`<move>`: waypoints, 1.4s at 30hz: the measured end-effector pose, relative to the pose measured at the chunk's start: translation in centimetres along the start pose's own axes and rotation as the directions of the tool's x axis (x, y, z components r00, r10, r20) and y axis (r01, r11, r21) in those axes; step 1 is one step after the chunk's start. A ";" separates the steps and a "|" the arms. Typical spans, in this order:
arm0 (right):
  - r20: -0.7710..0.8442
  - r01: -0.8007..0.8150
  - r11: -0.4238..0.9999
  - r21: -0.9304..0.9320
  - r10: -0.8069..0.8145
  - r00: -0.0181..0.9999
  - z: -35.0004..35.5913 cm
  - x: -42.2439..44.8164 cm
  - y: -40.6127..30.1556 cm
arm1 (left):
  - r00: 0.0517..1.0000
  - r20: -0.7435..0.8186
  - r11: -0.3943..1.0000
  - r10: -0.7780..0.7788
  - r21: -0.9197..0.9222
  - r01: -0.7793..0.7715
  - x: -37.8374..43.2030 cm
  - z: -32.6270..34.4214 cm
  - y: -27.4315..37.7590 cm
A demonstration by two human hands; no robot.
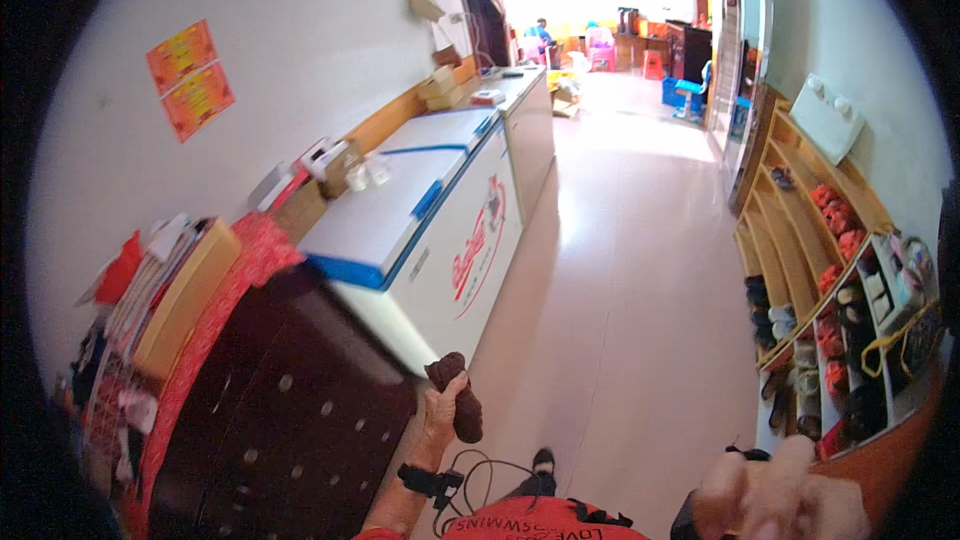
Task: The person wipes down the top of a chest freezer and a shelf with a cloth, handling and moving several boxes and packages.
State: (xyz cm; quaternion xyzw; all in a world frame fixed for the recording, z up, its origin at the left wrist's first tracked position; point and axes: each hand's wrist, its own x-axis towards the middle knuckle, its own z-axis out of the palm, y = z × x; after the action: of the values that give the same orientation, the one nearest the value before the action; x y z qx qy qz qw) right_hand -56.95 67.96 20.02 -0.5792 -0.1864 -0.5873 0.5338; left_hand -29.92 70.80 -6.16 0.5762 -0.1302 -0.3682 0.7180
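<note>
My left hand (441, 414) grips a dark brown bundle (469, 416) that looks like rolled or folded cloth. A black strap with a small device (427, 481) sits on that wrist, and a thin black cable loops away from it. To the left of this hand stands a dark cabinet (300, 390) with a red patterned cover on top. My right hand (784, 491) is raised close to the camera at the lower right. It is badly blurred, with its fingers bent; whether it holds anything is unclear.
Ahead on the left is a white chest freezer (442, 240) with blue trim. Wooden shoe shelves (795, 240) line the right wall beyond an open door (754, 52). Light floor (615, 277) runs between them toward a seated person (538, 31), stools and boxes.
</note>
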 end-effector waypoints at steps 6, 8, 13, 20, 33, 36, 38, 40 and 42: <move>-0.052 0.056 0.985 -0.160 -0.065 0.996 -7.3 5.7 5.8 | 0.968 0.239 0.991 -0.078 0.121 0.050 12.5 10.8 -1.6; -0.089 0.080 0.974 -0.210 -0.101 0.991 -10.1 7.1 7.2 | 0.928 0.366 0.988 -0.071 0.154 0.015 14.5 15.4 -1.2; -0.087 0.132 0.954 -0.270 -0.161 0.983 -17.1 10.9 11.4 | 0.856 0.489 0.979 -0.170 0.180 0.092 23.1 23.3 -4.8; 0.005 0.072 0.978 -0.196 -0.073 0.997 -28.8 18.3 20.2 | 0.925 0.366 0.986 -0.106 0.161 0.049 33.5 31.5 -1.9; 0.283 -0.204 0.751 0.628 0.025 0.959 -40.4 29.0 44.8 | 0.913 0.360 0.976 -0.192 0.167 0.139 61.8 39.6 -2.3; 0.522 -0.399 0.483 0.780 -0.150 0.839 -45.1 29.9 52.1 | 0.891 0.409 0.973 -0.199 0.189 0.131 66.6 43.7 -2.2; 0.660 -0.256 0.856 0.449 -0.124 0.741 -50.8 30.7 54.6 | 0.850 0.483 0.971 -0.210 0.208 0.122 68.5 46.6 -1.1; 0.562 -0.199 0.980 -0.007 0.169 0.810 -55.3 32.5 53.2 | 0.822 0.505 0.956 -0.265 0.252 0.153 70.1 49.8 -1.1; 0.405 -0.199 0.977 0.080 0.151 0.902 -58.3 34.3 54.1 | 0.824 0.516 0.957 -0.234 0.270 0.102 72.1 52.9 -1.6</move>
State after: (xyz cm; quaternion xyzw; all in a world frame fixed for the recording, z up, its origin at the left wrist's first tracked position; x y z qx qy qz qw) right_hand -31.15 -14.51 13.42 -0.6677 -0.2725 -0.3951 0.5691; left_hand -12.71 -16.92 -8.80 0.5370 -0.3183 -0.5606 0.5441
